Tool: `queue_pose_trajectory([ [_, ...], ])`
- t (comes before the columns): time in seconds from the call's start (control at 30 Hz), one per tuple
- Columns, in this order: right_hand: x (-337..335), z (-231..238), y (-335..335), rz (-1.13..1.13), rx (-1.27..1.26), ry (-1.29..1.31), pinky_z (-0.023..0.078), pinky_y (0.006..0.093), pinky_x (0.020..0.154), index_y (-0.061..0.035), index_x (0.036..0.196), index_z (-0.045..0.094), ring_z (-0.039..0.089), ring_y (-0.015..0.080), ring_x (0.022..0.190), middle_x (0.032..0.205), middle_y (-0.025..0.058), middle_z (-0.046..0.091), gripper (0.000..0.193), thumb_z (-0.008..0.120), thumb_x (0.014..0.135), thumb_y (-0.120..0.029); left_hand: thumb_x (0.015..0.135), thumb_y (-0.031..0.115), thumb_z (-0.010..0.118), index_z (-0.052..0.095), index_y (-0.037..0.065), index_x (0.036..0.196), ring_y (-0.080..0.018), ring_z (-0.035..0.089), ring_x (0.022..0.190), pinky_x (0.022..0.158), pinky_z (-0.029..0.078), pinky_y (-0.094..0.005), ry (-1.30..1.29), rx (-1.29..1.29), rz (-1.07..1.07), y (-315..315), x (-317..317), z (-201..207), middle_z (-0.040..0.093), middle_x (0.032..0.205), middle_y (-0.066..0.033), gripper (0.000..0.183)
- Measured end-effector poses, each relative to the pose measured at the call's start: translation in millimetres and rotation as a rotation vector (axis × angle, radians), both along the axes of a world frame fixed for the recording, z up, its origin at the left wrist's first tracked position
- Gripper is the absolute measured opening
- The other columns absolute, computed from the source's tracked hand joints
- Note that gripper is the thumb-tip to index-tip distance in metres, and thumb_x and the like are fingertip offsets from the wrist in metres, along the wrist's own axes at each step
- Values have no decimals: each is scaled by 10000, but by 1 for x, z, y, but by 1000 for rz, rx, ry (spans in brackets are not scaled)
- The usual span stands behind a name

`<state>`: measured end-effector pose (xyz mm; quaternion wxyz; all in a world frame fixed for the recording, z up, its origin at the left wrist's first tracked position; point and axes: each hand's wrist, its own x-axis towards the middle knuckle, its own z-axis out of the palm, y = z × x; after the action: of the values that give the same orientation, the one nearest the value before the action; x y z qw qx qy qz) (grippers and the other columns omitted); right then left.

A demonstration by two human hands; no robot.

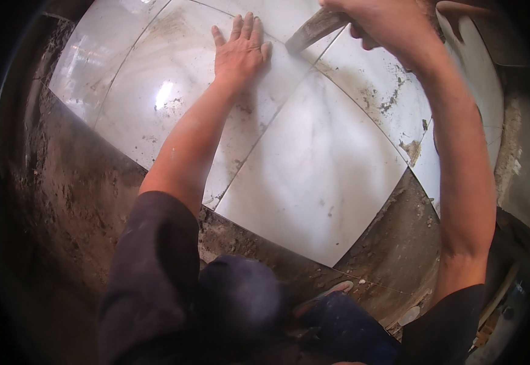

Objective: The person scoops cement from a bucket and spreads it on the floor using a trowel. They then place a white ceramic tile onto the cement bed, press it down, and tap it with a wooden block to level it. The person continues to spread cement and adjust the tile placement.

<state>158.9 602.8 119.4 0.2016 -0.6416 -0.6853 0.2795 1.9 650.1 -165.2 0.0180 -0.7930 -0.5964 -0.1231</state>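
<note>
My left hand (239, 53) lies flat with fingers spread on a glossy white, grey-veined floor tile (155, 131). Up at the top right, my right hand (389, 27) is closed round a worn wooden handle (316, 30). The handle's blunt end points down and left, at or just above the tile surface near my left hand; contact cannot be made out. Whatever is at its other end is hidden by the hand and the picture's edge. Between my forearms lies another marbled tile (316, 164), its corner pointing toward me, with thin joints along its far sides.
Bare, rough earth or mortar (392, 237) borders the tiles on the near side. More dirt (89, 201) spreads at the left. Mud smears (392, 100) mark the tiles at right. My knee (237, 292) and a sandalled foot (338, 288) are at the lower edge.
</note>
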Motion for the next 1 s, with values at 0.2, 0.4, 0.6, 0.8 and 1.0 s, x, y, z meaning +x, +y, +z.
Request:
queue_pose_trajectory([
  [0.2, 12, -2, -4, -13, -2, -31, 485, 259, 502, 48, 1142, 541, 585, 122, 629, 820, 88, 606, 440, 686, 828, -225, 1003, 458, 301, 269, 51, 1557, -295, 181, 1522, 1202, 71, -627, 37, 16, -16, 2, -5, -6, 224, 1641, -118, 688],
  [0.4, 66, -15, -24, -98, -71, 24, 417, 229, 433, -24, 986, 645, 532, 60, 546, 716, 7, 579, 301, 706, 815, -264, 988, 443, 481, 273, -42, 1525, -360, 191, 1508, 1214, 85, -587, -130, -200, -56, -3, 1, 15, 243, 1615, -214, 753],
  [0.6, 68, -38, -62, -205, 14, 104, 453, 245, 474, 10, 990, 658, 552, 92, 545, 699, 40, 615, 303, 694, 811, -231, 1008, 374, 472, 279, -33, 1525, -341, 176, 1516, 1224, 76, -569, -197, -290, -64, -22, -1, 41, 241, 1622, -192, 686],
  [0.8, 69, -42, -79, -224, -42, -98, 365, 204, 503, -81, 1149, 705, 459, 29, 571, 702, -60, 533, 357, 690, 891, -326, 1030, 405, 415, 235, -38, 1537, -329, 122, 1528, 1249, 44, -495, -173, -320, -104, -53, -3, 35, 180, 1635, -202, 697],
  [1.0, 69, -51, -77, -164, -33, -38, 396, 238, 512, -39, 1045, 668, 479, 87, 540, 679, 12, 542, 298, 611, 866, -271, 1031, 438, 368, 201, -49, 1543, -352, 89, 1529, 1242, 43, -526, -53, -307, -160, -94, -24, 29, 157, 1637, -215, 726],
])
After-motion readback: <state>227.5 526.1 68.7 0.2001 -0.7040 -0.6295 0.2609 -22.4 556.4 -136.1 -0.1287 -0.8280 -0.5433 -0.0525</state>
